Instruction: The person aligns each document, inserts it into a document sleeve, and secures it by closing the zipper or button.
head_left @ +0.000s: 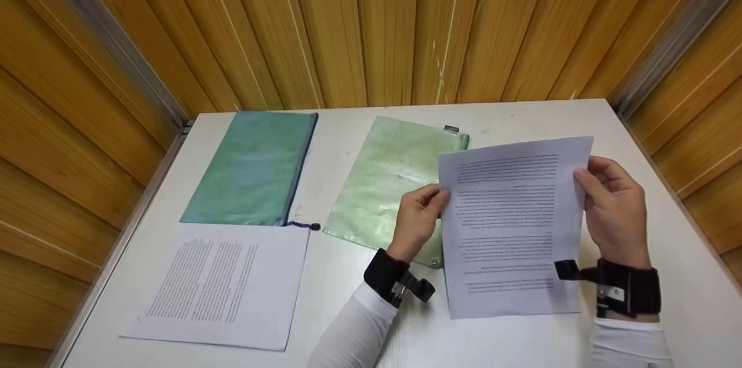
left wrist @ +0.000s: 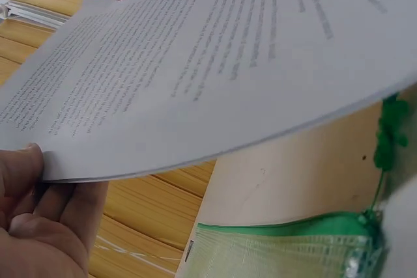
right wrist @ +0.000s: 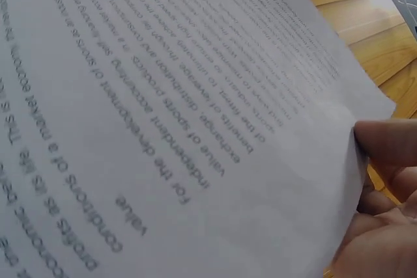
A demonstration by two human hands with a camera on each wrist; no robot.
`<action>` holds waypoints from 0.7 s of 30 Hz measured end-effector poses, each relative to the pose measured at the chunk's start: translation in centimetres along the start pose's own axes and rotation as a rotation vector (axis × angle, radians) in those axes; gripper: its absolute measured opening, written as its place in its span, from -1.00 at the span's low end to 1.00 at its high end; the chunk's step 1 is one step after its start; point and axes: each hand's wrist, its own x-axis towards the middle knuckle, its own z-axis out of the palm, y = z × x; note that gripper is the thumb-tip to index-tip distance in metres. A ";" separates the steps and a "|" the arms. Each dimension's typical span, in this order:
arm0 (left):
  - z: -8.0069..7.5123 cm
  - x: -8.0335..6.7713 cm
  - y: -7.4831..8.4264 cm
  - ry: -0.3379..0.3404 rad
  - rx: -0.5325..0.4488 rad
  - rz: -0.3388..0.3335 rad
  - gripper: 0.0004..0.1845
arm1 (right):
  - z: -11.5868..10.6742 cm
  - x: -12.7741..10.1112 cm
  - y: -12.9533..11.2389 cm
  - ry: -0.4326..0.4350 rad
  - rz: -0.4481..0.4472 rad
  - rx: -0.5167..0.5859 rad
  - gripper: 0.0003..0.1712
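Printed sheets of paper (head_left: 510,229) are held up off the table between both hands, the text facing me. My left hand (head_left: 418,220) pinches their left edge, thumb on the printed side and fingers behind, as the left wrist view shows at the paper (left wrist: 195,83). The right hand (head_left: 617,206) pinches the opposite edge near the upper corner; its thumb (right wrist: 388,141) presses the front in the right wrist view. Behind the paper lies a light green zip pouch (head_left: 371,182), partly covered by the left hand and the sheets.
A darker teal zip pouch (head_left: 249,168) lies at the table's back left, its dark zipper pull (head_left: 315,226) toward me. In front of it rests another printed paper stack (head_left: 214,287). Wooden panel walls (head_left: 388,26) enclose the white table (head_left: 522,119) on three sides.
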 end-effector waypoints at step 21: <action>-3.5 0.6 3.6 0.013 -0.012 0.092 -0.67 | 0.2 -0.1 0.5 -0.515 0.177 -0.220 -0.63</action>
